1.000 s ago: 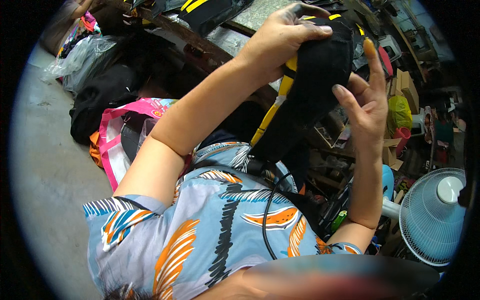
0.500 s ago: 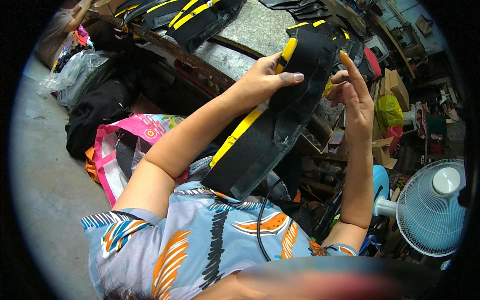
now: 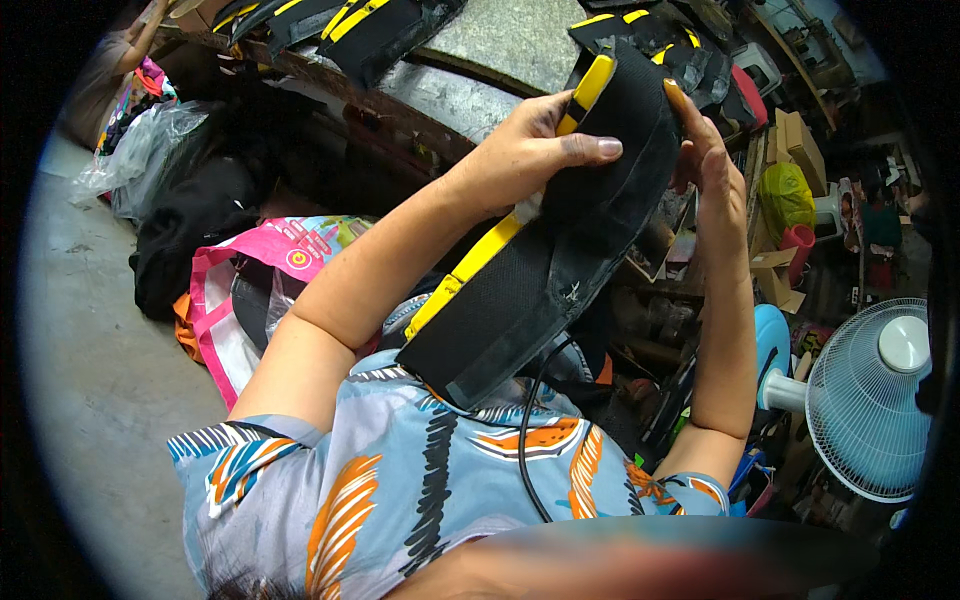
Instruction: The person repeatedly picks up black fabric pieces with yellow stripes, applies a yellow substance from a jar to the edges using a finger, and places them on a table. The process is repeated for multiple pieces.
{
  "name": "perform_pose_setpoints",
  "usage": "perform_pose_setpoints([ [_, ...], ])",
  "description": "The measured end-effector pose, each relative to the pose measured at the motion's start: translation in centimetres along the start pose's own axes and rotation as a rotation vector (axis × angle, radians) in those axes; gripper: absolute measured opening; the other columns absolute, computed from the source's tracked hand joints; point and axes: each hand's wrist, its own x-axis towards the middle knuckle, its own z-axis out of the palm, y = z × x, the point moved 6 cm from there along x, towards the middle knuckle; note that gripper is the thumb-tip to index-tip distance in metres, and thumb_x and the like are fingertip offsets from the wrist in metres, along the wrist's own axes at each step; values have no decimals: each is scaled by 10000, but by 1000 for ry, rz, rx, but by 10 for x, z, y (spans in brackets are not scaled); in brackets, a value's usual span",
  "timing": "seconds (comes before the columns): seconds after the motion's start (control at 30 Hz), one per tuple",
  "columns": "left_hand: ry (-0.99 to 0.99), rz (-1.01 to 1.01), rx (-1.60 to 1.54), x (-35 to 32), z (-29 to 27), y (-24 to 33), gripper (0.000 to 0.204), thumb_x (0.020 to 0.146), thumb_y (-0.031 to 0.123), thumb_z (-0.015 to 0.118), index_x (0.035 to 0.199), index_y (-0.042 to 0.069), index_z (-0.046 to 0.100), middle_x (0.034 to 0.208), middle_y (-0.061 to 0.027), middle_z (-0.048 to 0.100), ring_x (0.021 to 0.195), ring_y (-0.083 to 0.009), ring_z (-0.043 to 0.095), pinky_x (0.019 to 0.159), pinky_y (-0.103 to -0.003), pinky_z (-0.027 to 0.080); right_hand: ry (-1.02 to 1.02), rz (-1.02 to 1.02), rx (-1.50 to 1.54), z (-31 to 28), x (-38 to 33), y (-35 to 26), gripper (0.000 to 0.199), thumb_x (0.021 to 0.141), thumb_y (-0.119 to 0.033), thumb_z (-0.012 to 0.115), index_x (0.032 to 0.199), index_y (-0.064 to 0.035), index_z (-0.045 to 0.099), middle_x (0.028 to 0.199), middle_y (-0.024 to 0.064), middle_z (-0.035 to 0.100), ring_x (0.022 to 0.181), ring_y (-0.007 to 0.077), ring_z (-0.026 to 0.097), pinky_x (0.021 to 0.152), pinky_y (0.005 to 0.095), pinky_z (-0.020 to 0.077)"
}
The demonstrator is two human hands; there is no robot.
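Strap, slanting before the shirt, is pinched by the left hand's fingers, while the right hand, fingers loosely extended, has closed in on its edge, bringing both hands to the piece.

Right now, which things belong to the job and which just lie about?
In the job:
black yellow-edged strip, left hand gripping it, right hand at its edge
likely the similar pieces on the bench

Lying about, apparently:
fan
pink-trimmed bag

Black band with yellow edging, blue orange-patterned shirt
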Motion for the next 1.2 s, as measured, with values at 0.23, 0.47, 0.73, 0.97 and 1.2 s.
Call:
perform_pose_setpoints([
  [0.23, 66, 33, 2, 1, -9, -7, 436, 873, 258, 722, 1181, -18, 584, 1053, -102, 677, 987, -170, 663, 939, -306, 514, -81, 101, 123, 12, -22, 4, 760, 949, -667, 362, 1325, -46, 586, 952, 36, 547, 780, 101, 508, 682, 244, 394],
  [0.47, 70, 5, 3, 3, -14, -18, 395, 876, 222, 713, 1163, -22, 592, 1018, -73, 675, 938, -130, 653, 883, -258, 517, -175, -85, -94, 12, -32, -20, 668, 963, -595, 415, 1166, -25, 698, 1001, 93, 566, 753, 136, 488, 657, 247, 391],
  [0.73, 87, -6, 28, -1, -19, -16, 386, 873, 200, 712, 1170, -17, 594, 1044, -77, 675, 949, -132, 654, 904, -268, 511, -213, -107, -196, 24, -34, -21, 696, 956, -630, 387, 1215, -52, 674, 983, 104, 568, 784, 152, 525, 731, 263, 432],
  [0.97, 42, -61, -22, -4, -21, -19, 405, 877, 191, 706, 1199, -22, 584, 1065, -87, 676, 976, -149, 659, 954, -286, 499, 33, -89, -134, -13, -20, -13, 628, 991, -561, 385, 1166, -39, 688, 1074, 83, 550, 808, 112, 479, 719, 261, 414],
  [1.2, 25, -40, 53, -11, -14, -17, 407, 884, 210, 699, 1201, -19, 585, 1067, -86, 679, 980, -157, 665, 954, -287, 502, 74, -117, -368, -13, -18, -5, 614, 988, -576, 375, 1198, -85, 679, 1123, 113, 560, 939, 158, 552, 832, 270, 433],
])
